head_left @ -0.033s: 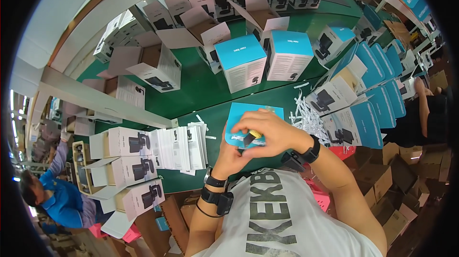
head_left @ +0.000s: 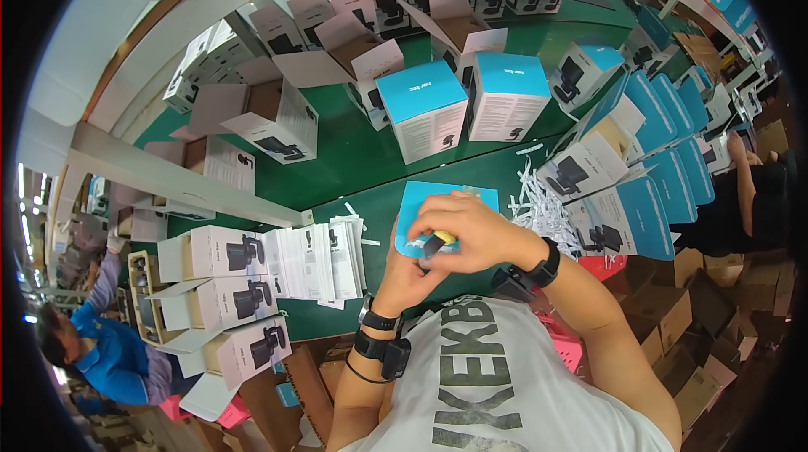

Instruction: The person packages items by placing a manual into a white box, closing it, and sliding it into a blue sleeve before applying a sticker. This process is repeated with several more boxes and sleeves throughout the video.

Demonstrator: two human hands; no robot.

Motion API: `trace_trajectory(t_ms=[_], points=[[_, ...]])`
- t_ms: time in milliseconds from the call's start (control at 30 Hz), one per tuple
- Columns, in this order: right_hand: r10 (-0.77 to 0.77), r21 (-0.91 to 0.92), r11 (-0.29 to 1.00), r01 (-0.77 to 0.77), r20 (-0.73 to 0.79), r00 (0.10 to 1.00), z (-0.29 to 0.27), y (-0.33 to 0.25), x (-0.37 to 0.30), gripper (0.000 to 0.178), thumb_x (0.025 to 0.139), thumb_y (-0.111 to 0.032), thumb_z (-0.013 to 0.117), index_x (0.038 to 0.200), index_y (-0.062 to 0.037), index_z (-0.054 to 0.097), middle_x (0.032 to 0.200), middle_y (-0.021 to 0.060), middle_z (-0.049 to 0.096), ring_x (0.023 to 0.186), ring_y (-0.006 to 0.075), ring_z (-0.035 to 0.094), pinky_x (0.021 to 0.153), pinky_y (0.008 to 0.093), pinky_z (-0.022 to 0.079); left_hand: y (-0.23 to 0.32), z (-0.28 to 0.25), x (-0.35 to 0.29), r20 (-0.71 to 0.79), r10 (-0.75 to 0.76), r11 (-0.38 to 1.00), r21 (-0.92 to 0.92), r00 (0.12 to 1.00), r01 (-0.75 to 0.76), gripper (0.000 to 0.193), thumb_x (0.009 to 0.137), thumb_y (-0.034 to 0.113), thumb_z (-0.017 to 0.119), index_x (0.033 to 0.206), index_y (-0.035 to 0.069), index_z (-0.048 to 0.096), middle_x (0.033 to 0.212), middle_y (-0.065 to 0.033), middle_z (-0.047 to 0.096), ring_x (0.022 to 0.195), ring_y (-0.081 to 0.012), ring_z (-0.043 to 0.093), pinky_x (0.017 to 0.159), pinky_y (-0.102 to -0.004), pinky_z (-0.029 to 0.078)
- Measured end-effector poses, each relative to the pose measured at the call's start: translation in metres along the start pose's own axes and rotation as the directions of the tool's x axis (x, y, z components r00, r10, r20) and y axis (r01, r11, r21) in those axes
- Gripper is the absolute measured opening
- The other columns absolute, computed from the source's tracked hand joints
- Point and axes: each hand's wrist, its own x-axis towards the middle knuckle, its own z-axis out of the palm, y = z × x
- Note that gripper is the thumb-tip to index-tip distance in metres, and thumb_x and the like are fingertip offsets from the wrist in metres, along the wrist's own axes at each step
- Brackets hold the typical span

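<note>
A blue-topped carton [head_left: 418,197] stands on the green bench right in front of me. My right hand [head_left: 471,229] is over its lid, fingers curled round a small yellow-and-black tool [head_left: 439,241]; its exact kind does not show. A torn whitish patch lies by the tool at the lid's near edge. My left hand [head_left: 406,271] grips the carton's near left side, its fingers partly hidden by the box and my right hand.
Left of me lie a stack of white leaflets [head_left: 324,260] and open cartons [head_left: 231,290]. White paper strips [head_left: 543,210] are heaped to the right, beside open blue-flapped cartons [head_left: 627,220]. Two closed cartons [head_left: 422,111] stand farther back. A co-worker [head_left: 114,342] is at far left.
The yellow-and-black tool has shifted slightly left and down with my right fingers, its tilt a little changed. The carton and my left hand stay nearly still.
</note>
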Motion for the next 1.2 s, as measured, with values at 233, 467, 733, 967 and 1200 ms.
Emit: trace_trajectory(t_ms=[233, 467, 733, 967, 1200], points=[[0.207, 0.226, 0.971, -0.073, -0.658, 0.724, -0.059, -0.021, -0.069, 0.022, 0.083, -0.003, 0.075, 0.103, -0.0054, 0.069, 0.095, 0.0055, 0.068, 0.085, 0.0171, 0.064, 0.078, 0.0310, 0.047, -0.003, -0.021, -0.007, -0.130, 0.061, 0.974, -0.207, 0.990, -0.087, 0.065, 0.084, 0.010, 0.084, 0.143, 0.006, 0.057, 0.154, -0.0173, 0.048, 0.148, -0.0341, 0.042, 0.119, -0.0468, 0.037], [0.371, 0.059, 0.920, -0.388, -0.454, 0.810, 0.006, -0.028, -0.117, 0.049, 0.075, -0.008, 0.087, 0.123, -0.0089, 0.074, 0.090, 0.0107, 0.073, 0.077, 0.0261, 0.069, 0.069, 0.0359, 0.054, 0.004, -0.041, 0.000, -0.132, 0.152, 0.920, -0.343, 0.980, -0.189, 0.063, 0.079, -0.003, 0.085, 0.138, 0.005, 0.062, 0.149, -0.0143, 0.048, 0.148, -0.0325, 0.043, 0.116, -0.0456, 0.044], [0.148, -0.333, 0.808, -0.486, -0.683, 0.715, 0.071, 0.008, -0.109, 0.050, 0.072, -0.008, 0.091, 0.121, -0.0120, 0.078, 0.092, 0.0083, 0.072, 0.081, 0.0232, 0.068, 0.071, 0.0355, 0.054, -0.047, -0.036, -0.010, -0.175, 0.447, 0.886, 0.224, 0.877, -0.407, 0.058, 0.075, -0.008, 0.088, 0.129, 0.007, 0.072, 0.128, -0.0087, 0.050, 0.138, -0.0378, 0.053, 0.113, -0.0461, 0.047], [0.166, -0.152, 0.885, -0.440, -0.780, 0.603, 0.096, 0.017, -0.114, 0.043, 0.074, -0.010, 0.089, 0.116, -0.0112, 0.079, 0.107, 0.0068, 0.071, 0.073, 0.0200, 0.062, 0.065, 0.0332, 0.049, -0.053, -0.048, -0.009, -0.144, 0.468, 0.868, 0.262, 0.872, -0.422, 0.050, 0.073, -0.002, 0.091, 0.120, 0.009, 0.077, 0.124, -0.0079, 0.051, 0.137, -0.0431, 0.053, 0.109, -0.0489, 0.051], [-0.005, -0.497, 0.760, -0.419, -0.650, 0.760, 0.086, 0.007, -0.121, 0.048, 0.076, -0.011, 0.085, 0.123, -0.0130, 0.076, 0.124, 0.0061, 0.071, 0.073, 0.0197, 0.065, 0.063, 0.0335, 0.052, -0.003, -0.062, -0.014, 0.167, 0.547, 0.475, 0.745, 0.820, -0.469, 0.069, 0.075, 0.030, 0.093, 0.138, 0.016, 0.069, 0.127, -0.0151, 0.053, 0.141, -0.0521, 0.044, 0.113, -0.0619, 0.042]])
